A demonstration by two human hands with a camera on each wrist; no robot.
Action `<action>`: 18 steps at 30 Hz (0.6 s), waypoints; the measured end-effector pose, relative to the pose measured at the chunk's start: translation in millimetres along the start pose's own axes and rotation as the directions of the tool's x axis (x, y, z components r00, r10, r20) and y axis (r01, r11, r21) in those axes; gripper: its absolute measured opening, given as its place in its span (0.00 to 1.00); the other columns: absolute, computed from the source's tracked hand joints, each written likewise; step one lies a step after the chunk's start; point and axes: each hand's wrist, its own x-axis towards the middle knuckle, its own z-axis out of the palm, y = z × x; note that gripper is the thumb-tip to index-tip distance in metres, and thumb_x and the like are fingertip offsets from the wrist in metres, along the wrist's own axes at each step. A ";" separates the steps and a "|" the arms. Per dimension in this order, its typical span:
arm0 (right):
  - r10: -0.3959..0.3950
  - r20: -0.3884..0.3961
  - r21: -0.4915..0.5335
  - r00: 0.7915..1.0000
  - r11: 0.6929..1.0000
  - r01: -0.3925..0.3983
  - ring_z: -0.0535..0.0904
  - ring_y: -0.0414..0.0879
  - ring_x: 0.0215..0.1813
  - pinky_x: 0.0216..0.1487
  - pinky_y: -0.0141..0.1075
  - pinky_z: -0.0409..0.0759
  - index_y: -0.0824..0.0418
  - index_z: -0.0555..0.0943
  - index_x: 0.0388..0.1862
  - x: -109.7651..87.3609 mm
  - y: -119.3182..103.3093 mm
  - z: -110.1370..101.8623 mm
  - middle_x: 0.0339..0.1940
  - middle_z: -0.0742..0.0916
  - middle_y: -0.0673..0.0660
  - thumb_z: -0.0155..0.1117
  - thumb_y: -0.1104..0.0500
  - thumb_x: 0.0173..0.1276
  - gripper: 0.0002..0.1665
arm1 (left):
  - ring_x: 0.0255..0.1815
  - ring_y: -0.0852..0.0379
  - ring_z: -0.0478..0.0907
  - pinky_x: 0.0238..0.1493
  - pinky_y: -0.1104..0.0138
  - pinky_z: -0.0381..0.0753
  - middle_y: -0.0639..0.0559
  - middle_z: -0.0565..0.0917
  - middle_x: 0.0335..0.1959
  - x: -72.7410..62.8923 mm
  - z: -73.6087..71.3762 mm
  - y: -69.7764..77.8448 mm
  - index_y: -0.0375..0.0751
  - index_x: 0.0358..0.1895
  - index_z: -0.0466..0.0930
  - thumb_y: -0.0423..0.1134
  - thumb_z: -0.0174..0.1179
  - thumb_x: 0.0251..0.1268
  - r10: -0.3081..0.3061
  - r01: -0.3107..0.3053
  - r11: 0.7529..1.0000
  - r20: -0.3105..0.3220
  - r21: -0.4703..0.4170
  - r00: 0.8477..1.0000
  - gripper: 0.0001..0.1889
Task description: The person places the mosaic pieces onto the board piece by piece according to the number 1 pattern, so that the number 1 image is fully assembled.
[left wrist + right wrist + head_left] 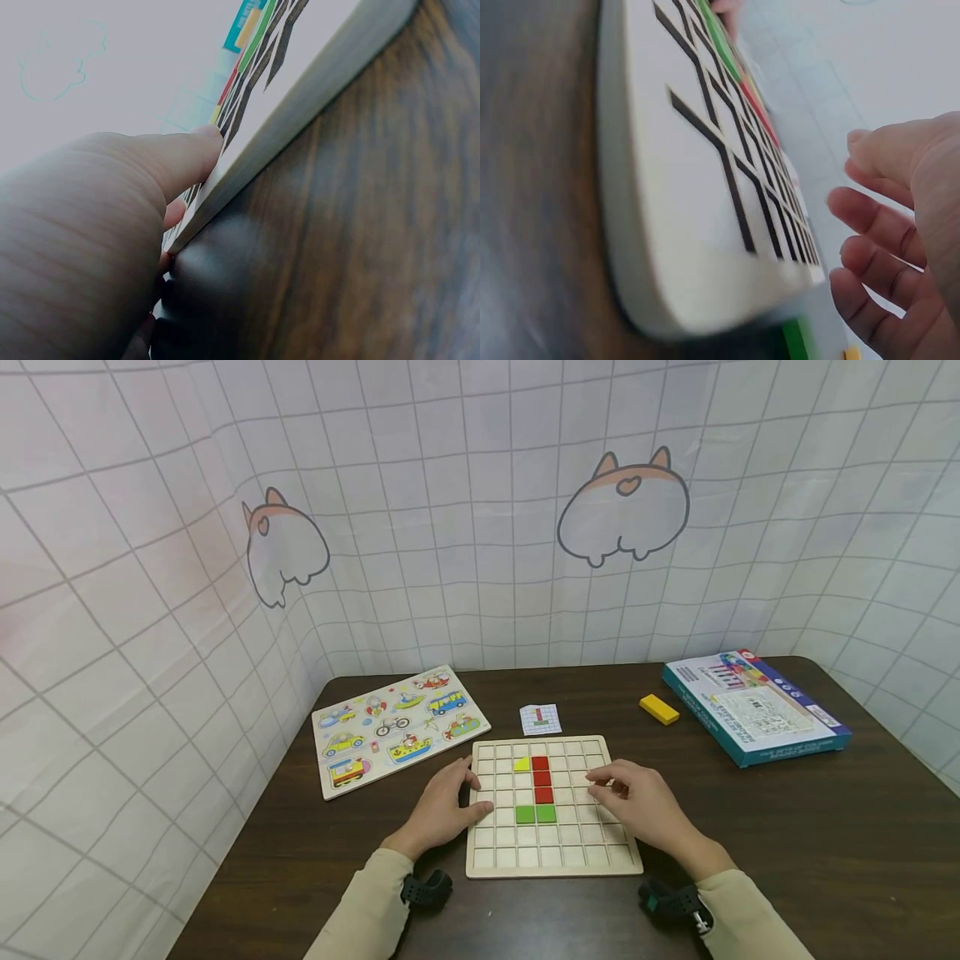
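Observation:
A pale wooden grid board (558, 858) lies on the table between the hands. On it, several red squares (542, 779) stand in a column, with a yellow triangle (522, 766) at the top left and green squares (526, 815) at the foot. My left hand (444, 802) grips the board's left edge, its thumb (196, 154) on the top face and the other fingers along the side. Over the right edge of the board hovers my right hand (641, 797), fingers (866, 214) loosely bent with nothing between them.
Behind the grid board lies a small pattern card (551, 727). A picture puzzle board (412, 743) with vehicles sits at the back left. Farther right are a yellow block (659, 710) and a teal-sided box (757, 706) on the dark wooden table (810, 835).

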 end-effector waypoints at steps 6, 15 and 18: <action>0.033 -0.020 -0.012 0.999 0.999 -0.033 0.71 0.43 0.31 0.29 0.31 0.71 0.58 0.86 0.46 -0.3 10.0 -8.4 0.34 0.84 0.47 0.68 0.60 0.66 0.11 | 0.77 0.44 0.53 0.73 0.47 0.55 0.46 0.61 0.76 -1.2 -1.5 0.8 0.48 0.41 0.71 0.51 0.66 0.63 -0.019 0.019 1.000 0.004 0.004 1.000 0.15; 0.062 -0.022 -0.057 0.998 0.996 -0.063 0.72 0.43 0.32 0.30 0.32 0.72 0.59 0.86 0.46 -3.0 18.5 -18.4 0.36 0.85 0.49 0.68 0.59 0.66 0.11 | 0.77 0.44 0.53 0.73 0.46 0.55 0.46 0.61 0.75 -1.6 -0.7 2.8 0.49 0.41 0.71 0.51 0.66 0.62 -0.023 0.023 1.000 0.005 0.006 1.000 0.15; 0.074 -0.022 -0.084 0.997 0.994 -0.075 0.72 0.43 0.32 0.31 0.33 0.73 0.58 0.85 0.46 -3.5 22.4 -23.7 0.37 0.85 0.50 0.68 0.59 0.66 0.10 | 0.77 0.44 0.53 0.73 0.46 0.55 0.46 0.61 0.75 -0.9 -0.6 3.2 0.49 0.40 0.71 0.51 0.66 0.62 -0.018 0.018 1.000 0.005 0.003 1.000 0.15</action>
